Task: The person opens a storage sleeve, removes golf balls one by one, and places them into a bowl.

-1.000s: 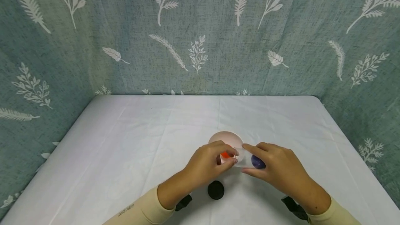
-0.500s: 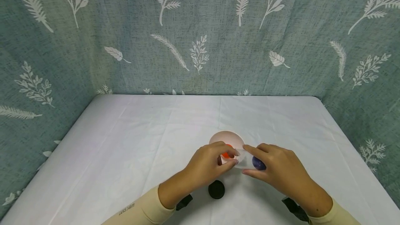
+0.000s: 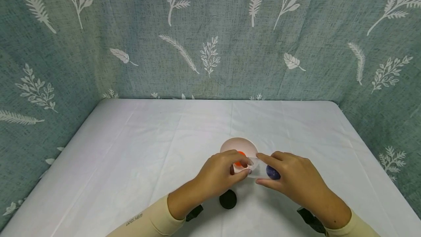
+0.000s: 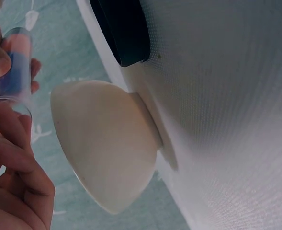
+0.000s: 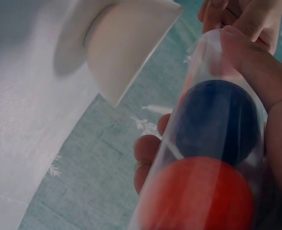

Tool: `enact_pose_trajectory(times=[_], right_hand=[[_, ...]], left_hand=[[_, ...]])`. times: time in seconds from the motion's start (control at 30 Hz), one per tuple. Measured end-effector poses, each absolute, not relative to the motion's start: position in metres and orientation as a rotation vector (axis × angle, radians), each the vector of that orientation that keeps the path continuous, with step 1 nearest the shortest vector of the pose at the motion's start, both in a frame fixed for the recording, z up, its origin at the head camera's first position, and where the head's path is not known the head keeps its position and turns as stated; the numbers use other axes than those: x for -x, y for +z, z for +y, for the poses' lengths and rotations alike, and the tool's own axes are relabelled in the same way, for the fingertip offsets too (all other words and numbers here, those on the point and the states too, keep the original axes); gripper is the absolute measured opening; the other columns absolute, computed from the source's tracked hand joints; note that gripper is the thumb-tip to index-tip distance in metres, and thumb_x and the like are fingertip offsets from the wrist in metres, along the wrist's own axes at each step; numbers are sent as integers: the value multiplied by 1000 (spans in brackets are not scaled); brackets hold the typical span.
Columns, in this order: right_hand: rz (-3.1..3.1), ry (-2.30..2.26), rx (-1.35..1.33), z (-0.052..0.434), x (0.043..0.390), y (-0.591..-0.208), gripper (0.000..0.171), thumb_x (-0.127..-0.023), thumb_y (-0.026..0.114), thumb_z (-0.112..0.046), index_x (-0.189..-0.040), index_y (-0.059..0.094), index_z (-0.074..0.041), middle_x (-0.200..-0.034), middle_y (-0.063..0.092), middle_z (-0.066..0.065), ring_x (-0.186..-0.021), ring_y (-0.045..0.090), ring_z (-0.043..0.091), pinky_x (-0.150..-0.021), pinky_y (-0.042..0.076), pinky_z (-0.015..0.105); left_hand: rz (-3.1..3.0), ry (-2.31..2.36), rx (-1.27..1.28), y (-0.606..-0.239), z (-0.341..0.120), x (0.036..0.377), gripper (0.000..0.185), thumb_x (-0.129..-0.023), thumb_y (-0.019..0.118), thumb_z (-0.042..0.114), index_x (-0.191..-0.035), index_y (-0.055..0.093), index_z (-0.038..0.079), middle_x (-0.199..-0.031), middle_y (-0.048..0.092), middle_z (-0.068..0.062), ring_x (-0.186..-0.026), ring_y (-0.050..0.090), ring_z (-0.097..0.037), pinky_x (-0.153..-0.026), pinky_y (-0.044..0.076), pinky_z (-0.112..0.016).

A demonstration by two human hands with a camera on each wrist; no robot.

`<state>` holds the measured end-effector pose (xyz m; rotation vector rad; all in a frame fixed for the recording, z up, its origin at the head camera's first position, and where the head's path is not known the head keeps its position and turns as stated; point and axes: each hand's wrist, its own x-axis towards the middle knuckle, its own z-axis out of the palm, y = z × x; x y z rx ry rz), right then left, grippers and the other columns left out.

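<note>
A clear plastic tube (image 3: 258, 167) lies sideways above the table, gripped by my right hand (image 3: 292, 171). Through its wall the right wrist view shows a dark blue ball (image 5: 217, 122) and a red ball (image 5: 198, 196) behind it. Thumb and fingers of my left hand (image 3: 218, 171) are curled at the tube's left end and appear to pinch its rim. Just beyond the hands stands a pale bowl (image 3: 236, 143) with an orange ball (image 3: 239, 155) inside, partly hidden by my left fingers. A round black lid (image 3: 228, 199) lies on the table below the left hand.
A white cloth covers the table (image 3: 148, 149). Green leaf-patterned curtains (image 3: 138, 68) hang behind it and at both sides. Dark wrist-worn devices (image 3: 194, 213) show beneath both wrists.
Both hands keep the same hold on the tube. The view shifts by only a few pixels, and the bowl and lid stay in place.
</note>
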<state>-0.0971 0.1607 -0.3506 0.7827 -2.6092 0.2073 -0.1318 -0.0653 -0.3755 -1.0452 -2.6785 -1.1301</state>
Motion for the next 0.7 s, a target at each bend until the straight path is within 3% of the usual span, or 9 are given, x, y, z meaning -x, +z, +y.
enact_pose_trajectory(times=[0.7], right_hand=[[-2654, 202, -763, 160, 97, -350, 60, -66, 88, -52, -118, 75, -23, -87, 69, -4, -67, 60, 7, -54, 46, 22]], left_hand=[[-2706, -1134, 1071, -374, -66, 132, 17, -93, 72, 26, -107, 75, 16, -99, 72, 8, -66, 51, 3, -62, 45, -11]])
